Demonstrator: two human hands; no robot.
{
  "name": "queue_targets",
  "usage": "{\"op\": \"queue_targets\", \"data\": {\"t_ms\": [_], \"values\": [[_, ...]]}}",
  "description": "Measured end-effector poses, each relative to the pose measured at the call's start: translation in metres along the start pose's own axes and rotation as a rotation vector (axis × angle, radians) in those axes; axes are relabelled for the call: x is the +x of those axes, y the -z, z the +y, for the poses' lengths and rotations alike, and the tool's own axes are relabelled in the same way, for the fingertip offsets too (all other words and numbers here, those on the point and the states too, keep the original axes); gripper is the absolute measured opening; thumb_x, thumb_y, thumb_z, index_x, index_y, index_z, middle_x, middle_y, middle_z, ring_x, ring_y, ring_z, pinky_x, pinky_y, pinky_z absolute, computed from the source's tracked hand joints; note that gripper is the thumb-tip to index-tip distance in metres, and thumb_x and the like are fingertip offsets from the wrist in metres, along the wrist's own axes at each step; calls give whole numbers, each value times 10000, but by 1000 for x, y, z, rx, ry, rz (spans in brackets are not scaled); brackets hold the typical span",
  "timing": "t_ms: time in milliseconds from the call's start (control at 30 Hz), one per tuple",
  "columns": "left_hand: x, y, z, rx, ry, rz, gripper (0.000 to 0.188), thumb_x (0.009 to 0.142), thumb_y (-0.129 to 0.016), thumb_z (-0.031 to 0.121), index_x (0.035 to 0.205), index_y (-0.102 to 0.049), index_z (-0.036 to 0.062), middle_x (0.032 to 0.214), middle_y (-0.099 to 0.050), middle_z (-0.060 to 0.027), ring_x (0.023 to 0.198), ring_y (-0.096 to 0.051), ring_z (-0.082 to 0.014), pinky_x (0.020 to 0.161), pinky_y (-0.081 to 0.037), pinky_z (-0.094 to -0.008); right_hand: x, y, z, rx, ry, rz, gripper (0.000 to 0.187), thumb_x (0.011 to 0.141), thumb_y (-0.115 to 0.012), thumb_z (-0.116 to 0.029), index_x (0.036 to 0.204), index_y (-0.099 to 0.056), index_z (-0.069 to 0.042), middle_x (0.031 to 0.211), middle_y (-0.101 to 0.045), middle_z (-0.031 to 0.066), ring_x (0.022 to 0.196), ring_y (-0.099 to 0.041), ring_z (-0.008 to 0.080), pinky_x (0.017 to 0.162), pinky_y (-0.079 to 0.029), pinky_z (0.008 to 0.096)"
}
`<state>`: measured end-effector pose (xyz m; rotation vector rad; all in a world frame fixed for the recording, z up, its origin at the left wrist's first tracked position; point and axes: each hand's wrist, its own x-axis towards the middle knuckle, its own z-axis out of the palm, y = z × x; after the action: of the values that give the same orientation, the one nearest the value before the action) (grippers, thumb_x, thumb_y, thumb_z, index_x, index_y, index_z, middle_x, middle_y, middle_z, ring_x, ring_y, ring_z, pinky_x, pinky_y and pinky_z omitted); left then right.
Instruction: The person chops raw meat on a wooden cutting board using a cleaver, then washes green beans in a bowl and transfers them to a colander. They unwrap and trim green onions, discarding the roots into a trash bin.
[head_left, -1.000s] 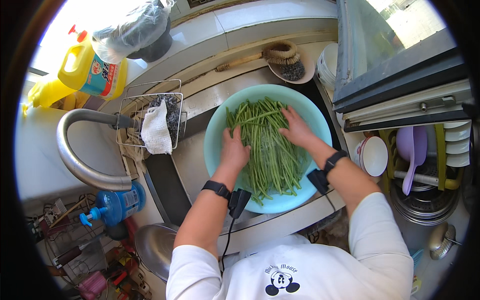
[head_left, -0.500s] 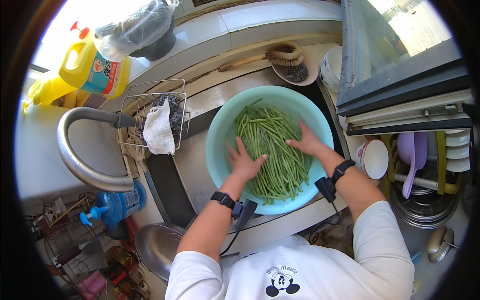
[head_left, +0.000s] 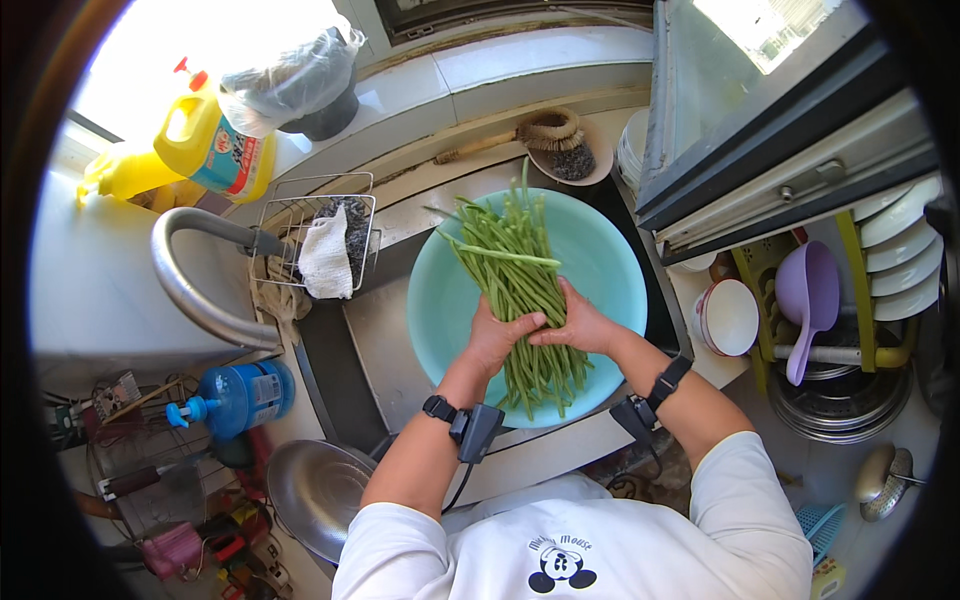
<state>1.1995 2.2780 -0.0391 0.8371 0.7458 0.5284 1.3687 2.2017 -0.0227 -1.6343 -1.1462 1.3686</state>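
A thick bundle of long green beans is gathered between my two hands above a pale turquoise basin. My left hand wraps the bundle from its left side. From the right, my right hand grips the same beans, the thumbs of both hands lying across the front and nearly meeting. The far ends fan out past the basin's far rim, and one bean lies crosswise on the bundle. The near ends hang toward the basin's near side. My fingers behind the beans are hidden.
The basin rests over the sink. To its left are a curved faucet, a wire rack with a white cloth and a metal pan. A scrub brush lies behind. At right are a bowl, a purple ladle and a window frame.
My hands, apart and open in the basin before, have come together around the beans. The beans are now bunched and raised, with their far ends over the rim.
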Motion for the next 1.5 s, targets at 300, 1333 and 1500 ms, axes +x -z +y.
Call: {"op": "queue_targets", "data": {"t_ms": [300,1333,1500], "values": [[-46,-32,57,373,-260,-156,846,647,-895,86,1335,-403,81,1224,-583,-53,1123,-569,-189,948,-507,-345,-39,-4,-41,128,404,50,805,719,-854,-135,1380,-397,-87,1275,-574,90,1129,-567,195,976,-475,363],[-117,-37,87,49,-361,-221,576,935,-506,522,1377,-416,164,1340,-493,-96,1230,-513,-302,963,-490,-512,-67,-30,-87,298,368,-64,679,796,-772,-75,1364,-400,-82,1258,-562,77,1121,-551,186,969,-469,351],[-120,-42,96,161,-514,-191,601,883,-620,442,1353,-441,112,1301,-544,-106,1173,-553,-274,938,-499,-466,-79,-31,-112,-83,576,26,672,812,-755,-65,1380,-396,-76,1260,-570,79,1114,-556,191,960,-470,352]]}}
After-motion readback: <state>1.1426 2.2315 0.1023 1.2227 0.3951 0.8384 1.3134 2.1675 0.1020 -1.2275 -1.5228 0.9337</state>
